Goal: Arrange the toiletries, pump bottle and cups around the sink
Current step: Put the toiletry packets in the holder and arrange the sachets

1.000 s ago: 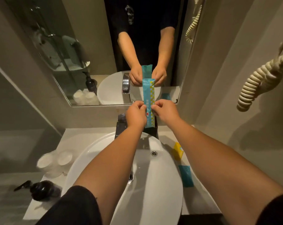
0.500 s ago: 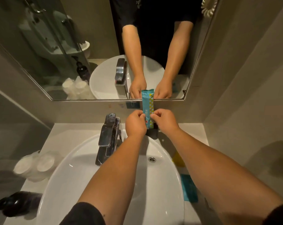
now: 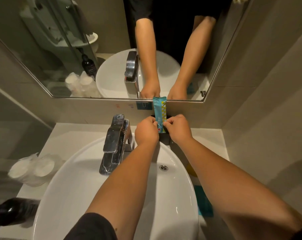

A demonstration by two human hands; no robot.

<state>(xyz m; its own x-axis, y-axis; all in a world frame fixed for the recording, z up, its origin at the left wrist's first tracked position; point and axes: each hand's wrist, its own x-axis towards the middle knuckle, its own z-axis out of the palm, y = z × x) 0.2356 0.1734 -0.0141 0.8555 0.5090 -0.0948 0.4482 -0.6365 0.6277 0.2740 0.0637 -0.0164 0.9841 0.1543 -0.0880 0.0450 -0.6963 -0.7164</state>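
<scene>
My left hand (image 3: 146, 133) and my right hand (image 3: 178, 129) both pinch the lower end of a long teal toiletry packet (image 3: 160, 111). The packet stands upright behind the white sink (image 3: 81, 186), over a small black holder (image 3: 165, 140) against the back wall. Two plastic-wrapped white cups (image 3: 32, 168) sit on the counter left of the sink. A black pump bottle (image 3: 13, 211) lies on its side at the near left. A yellow packet (image 3: 191, 170) and a teal packet (image 3: 203, 201) lie on the counter right of the sink, partly hidden by my right arm.
A chrome faucet (image 3: 114, 142) rises at the back of the basin, just left of my hands. A mirror (image 3: 94, 49) covers the wall above the counter. The grey side wall (image 3: 267, 118) closes in the right side.
The packet has come down and toward the back wall, its lower end now at the black holder. The view has tilted down and nearer the counter.
</scene>
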